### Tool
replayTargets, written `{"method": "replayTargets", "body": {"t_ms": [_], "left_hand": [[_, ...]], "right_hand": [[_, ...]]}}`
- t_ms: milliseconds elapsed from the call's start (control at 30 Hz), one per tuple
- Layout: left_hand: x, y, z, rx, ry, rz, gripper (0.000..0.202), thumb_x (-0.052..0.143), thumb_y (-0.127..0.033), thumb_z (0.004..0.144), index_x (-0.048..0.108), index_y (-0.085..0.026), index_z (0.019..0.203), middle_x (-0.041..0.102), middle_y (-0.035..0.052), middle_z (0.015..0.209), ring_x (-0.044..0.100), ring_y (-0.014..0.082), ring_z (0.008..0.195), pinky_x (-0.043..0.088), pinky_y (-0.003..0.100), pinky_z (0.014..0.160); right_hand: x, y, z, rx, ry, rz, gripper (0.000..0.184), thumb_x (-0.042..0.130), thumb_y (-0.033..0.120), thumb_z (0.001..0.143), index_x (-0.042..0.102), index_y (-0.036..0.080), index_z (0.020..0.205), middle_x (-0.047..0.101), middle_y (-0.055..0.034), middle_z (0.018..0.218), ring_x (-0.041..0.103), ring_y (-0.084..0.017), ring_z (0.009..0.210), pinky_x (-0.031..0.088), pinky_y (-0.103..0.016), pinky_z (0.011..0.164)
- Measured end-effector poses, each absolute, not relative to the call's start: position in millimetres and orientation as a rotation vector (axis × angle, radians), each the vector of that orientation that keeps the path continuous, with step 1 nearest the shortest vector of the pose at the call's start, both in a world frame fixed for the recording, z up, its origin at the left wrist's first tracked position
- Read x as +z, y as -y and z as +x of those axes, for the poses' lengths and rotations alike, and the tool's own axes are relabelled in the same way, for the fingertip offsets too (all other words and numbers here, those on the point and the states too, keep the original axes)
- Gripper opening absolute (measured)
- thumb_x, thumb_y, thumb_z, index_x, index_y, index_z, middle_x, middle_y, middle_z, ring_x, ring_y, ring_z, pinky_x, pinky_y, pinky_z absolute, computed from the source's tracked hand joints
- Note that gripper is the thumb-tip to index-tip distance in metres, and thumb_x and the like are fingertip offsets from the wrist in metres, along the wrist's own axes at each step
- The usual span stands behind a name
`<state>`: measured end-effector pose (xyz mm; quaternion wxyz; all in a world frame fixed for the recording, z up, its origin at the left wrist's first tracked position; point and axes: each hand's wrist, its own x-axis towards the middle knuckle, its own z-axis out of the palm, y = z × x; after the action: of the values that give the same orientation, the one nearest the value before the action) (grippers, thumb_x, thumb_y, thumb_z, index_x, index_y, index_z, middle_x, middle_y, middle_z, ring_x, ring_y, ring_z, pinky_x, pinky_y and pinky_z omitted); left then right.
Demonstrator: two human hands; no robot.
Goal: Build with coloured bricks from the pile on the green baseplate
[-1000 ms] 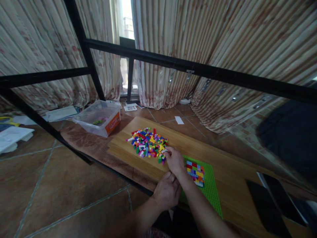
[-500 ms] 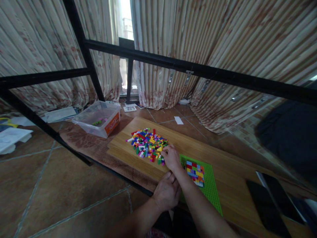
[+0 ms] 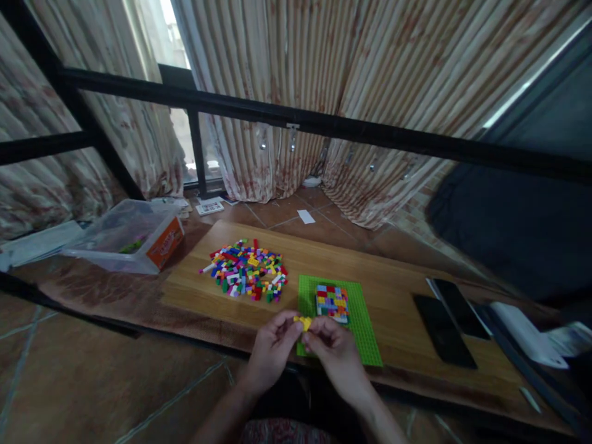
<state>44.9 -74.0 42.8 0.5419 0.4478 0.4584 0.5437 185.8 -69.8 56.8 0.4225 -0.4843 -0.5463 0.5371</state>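
Observation:
Between the fingertips of both hands are small yellow toy bricks (image 3: 303,322), held over the near left edge of a green baseplate (image 3: 365,336). My left hand (image 3: 272,345) pinches them from the left. From the other side my right hand (image 3: 333,348) pinches them too, so how many pieces there are cannot be made out. On the baseplate, just beyond my fingers, sits a square block of multicoloured bricks (image 3: 332,301). Farther left a heap of loose coloured bricks (image 3: 250,269) is spread on the wooden board (image 3: 287,246).
A clear plastic box (image 3: 124,234) with an orange label stands left of the board, some green pieces inside. Two dark flat panels (image 3: 444,330) lie at the right. A black metal bar (image 3: 259,111) crosses in front of striped curtains (image 3: 277,49).
My right hand has come back from the heap with yellow brickwork. My left hand has left the right wrist and now grips the yellow bricks too. The view has turned right.

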Motion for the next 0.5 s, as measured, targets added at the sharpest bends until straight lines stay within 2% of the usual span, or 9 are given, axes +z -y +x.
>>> {"method": "replayTargets", "body": {"t_ms": [167, 300, 500], "left_hand": [[47.6, 87.2, 64.3, 1.175, -1.065, 0.91, 0.021, 0.07, -0.034, 0.071, 0.066, -0.016, 0.08, 0.061, -0.0008, 0.066, 0.054, 0.0101, 0.06, 0.045, 0.021, 0.058], [46.2, 92.0, 80.7, 1.139, -1.1, 0.759, 0.026, 0.075, -0.035, 0.064, 0.066, -0.014, 0.077, 0.059, -0.0027, 0.059, 0.047, 0.0069, 0.05, 0.04, 0.019, 0.05], [56.1, 94.3, 99.4, 1.025, -1.033, 0.857, 0.028, 0.072, -0.038, 0.066, 0.063, -0.015, 0.08, 0.062, -0.0005, 0.068, 0.054, 0.0095, 0.058, 0.044, 0.02, 0.055]], "right_hand": [[54.6, 99.1, 191.0, 1.351, 1.201, -1.175, 0.02, 0.063, 0.037, 0.08, 0.059, 0.018, 0.077, 0.059, 0.0014, 0.072, 0.053, -0.012, 0.068, 0.043, -0.023, 0.064], [51.5, 105.8, 202.0, 1.358, 1.034, -1.163, 0.024, 0.065, 0.041, 0.079, 0.061, 0.018, 0.074, 0.058, 0.002, 0.065, 0.052, -0.011, 0.06, 0.042, -0.022, 0.059], [54.3, 110.2, 221.8, 1.249, 0.935, -1.248, 0.026, 0.069, 0.043, 0.073, 0.067, 0.017, 0.075, 0.06, 0.001, 0.061, 0.05, -0.01, 0.055, 0.041, -0.023, 0.054]]}}
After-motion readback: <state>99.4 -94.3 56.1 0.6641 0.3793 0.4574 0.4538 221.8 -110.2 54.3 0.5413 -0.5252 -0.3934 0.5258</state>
